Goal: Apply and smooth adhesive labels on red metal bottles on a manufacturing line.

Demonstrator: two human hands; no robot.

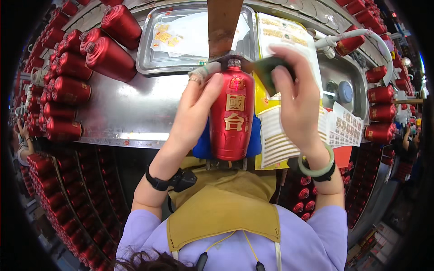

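A red bottle [231, 117] with gold raised characters lies in front of me, its clear neck pointing away and its base toward my apron. My left hand [194, 101] grips the bottle's upper left side, the thumb against its shoulder. A pale wrap covers one of its fingers. Just right of the bottle's neck, my right hand [296, 90] is closed on a dark green flat piece [267, 74], slightly blurred; its exact kind is unclear. Blue padding [255, 135] shows on both sides under the bottle.
A metal tray [142, 58] with gold stickers on white sheets stands beyond my left hand. A brown upright post [224, 27] rises past the neck. Striped strips [275, 140] and label sheets [346, 126] lie right, near a sink [359, 74]. Red bottles [110, 61] crowd the left.
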